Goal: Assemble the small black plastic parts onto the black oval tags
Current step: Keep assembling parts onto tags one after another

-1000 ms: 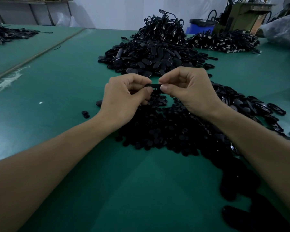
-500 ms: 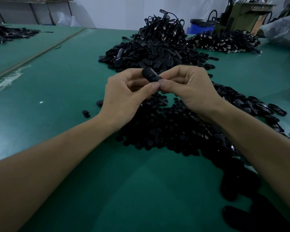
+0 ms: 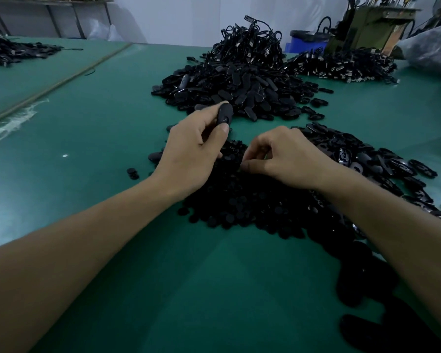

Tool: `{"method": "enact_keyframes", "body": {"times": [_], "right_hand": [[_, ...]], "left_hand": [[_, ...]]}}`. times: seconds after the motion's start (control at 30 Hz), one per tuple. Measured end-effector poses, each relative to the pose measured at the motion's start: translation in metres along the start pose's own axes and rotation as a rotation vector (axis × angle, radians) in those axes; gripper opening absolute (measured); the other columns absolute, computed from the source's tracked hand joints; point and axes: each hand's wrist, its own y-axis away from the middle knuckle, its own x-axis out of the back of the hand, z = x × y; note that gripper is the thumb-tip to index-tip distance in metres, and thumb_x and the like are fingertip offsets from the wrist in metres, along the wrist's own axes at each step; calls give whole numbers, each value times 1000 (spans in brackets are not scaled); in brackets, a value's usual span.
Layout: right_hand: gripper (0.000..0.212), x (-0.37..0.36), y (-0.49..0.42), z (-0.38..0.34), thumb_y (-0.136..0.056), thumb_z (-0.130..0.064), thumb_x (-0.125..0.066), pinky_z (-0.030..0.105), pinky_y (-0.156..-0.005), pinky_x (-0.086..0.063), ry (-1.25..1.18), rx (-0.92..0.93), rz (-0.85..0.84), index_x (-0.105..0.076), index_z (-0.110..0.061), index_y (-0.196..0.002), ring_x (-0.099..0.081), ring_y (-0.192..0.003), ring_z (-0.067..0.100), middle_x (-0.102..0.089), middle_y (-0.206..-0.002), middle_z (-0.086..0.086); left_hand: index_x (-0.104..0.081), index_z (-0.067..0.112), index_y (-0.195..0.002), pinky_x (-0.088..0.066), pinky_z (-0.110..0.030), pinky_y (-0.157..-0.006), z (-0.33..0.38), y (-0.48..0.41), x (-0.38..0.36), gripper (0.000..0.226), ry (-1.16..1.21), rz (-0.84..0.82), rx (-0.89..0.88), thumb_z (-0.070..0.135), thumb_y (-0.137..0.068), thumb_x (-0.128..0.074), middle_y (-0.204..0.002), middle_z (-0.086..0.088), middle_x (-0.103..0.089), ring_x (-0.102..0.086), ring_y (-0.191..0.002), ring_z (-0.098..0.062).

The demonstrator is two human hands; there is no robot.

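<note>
– Black oval tag (image 3: 224,115) is sitting in the left hand (image 3: 191,151) alone now, isn't it? Half a second ago both hands were meeting on it.

– Yes. The left hand is pinching it between thumb and curled fingers and is carrying it out toward the far heap of tags (image 3: 229,82). The tag is standing nearly on end, clear of the green table (image 3: 99,128).

– And the right hand (image 3: 288,159)?

– It is no longer touching the tag. It is dipping into the pile of small parts (image 3: 239,205) just in front of the person, with fingers curling down and thumb and forefinger tips closing together at the pile's top. Whether a part is already sitting between them, I am not able to tell; everything there is black.

– What is that telling us about the job?

– I am reading it as one tag finished. The pressing together is over, the left hand is probably taking the piece to the done heap, and the right is fishing for the next small part. A fresh tag is likely coming from the spread of tags (image 3: 367,159) lying to the right.
</note>
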Motion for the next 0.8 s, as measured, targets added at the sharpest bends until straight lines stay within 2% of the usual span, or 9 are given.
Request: {"method": "enact_keyframes", "body": {"times": [0.07, 0.13, 0.2, 0.27, 0.37, 0.43, 0.57, 0.7, 0.8], "right_hand": [[11, -1, 0, 0, -91, -31, -71, 3, -60, -41, 22, 2, -6, -74, -21, -92, -57, -66, -11, -65, -78, -16], [16, -3, -1, -1, -97, -31, -62, 11, -66, -43, 88, 22, 11, -73, -19, -98, -58, -72, -1, -67, -84, -10], [18, -5, -1, -2, -100, -29, -57, 21, -73, -45, 116, 35, 59, -71, -17, -98, -59, -79, 9, -67, -88, -6], [16, -4, 0, -4, -101, -25, -56, 12, -67, -42, 4, 27, 148, -67, -16, -94, -58, -76, 6, -65, -85, -8], [13, -2, 1, -6, -101, -20, -56, 14, -68, -49, -229, 2, 254, -61, -23, -89, -64, -75, 6, -69, -82, -8], [11, -2, 1, -6, -100, -18, -58, 22, -73, -55, -344, -7, 262, -59, -26, -93, -67, -77, 6, -70, -82, -6], [14, -2, -1, -3, -98, -15, -61, 15, -74, -54, -403, 19, 267, -68, -21, -110, -69, -76, 2, -71, -83, -9], [15, 0, 0, -1, -93, -9, -68, 14, -69, -51, -514, 22, 243, -72, -22, -99, -71, -75, 6, -75, -83, -2], [18, 0, 0, -1, -91, -4, -69, 14, -64, -50, -625, 10, 233, -71, -22, -94, -73, -74, 9, -77, -85, 1]], "left_hand": [[-60, 16, -137, -59, -23, -76, 1, 1, 1, 34, -21, -6, -10, 14, -104, -50, -95, 12, -60, -60, -79, -2], [-64, 16, -132, -60, -26, -80, 2, 2, 1, 30, -32, 4, -12, 13, -105, -50, -106, -4, -61, -65, -86, -11], [-67, 14, -126, -60, -28, -82, 2, 2, 1, 27, -38, 4, 3, 14, -105, -51, -110, -12, -61, -67, -90, -17], [-70, 13, -120, -60, -27, -82, 2, 2, 2, 23, -49, 7, 15, 16, -105, -52, -108, -14, -61, -67, -91, -20], [-70, 7, -108, -60, -27, -79, 1, 3, 3, 23, -116, 7, 11, 20, -106, -50, -105, -14, -62, -66, -90, -22], [-69, 10, -114, -59, -27, -79, 3, 3, 3, 24, -140, 4, 1, 21, -106, -49, -107, -13, -61, -66, -90, -19], [-68, 10, -123, -60, -29, -82, 3, 3, 2, 26, -97, 24, 11, 16, -106, -48, -113, -8, -61, -66, -98, -15], [-66, 10, -128, -61, -26, -76, 2, 2, 2, 28, 15, 58, 63, 7, -103, -55, -98, 1, -71, -71, -82, -7], [-67, 13, -120, -62, -29, -75, 0, 2, 2, 24, 46, 83, 81, 6, -98, -62, -92, 5, -73, -73, -79, -8]]}}
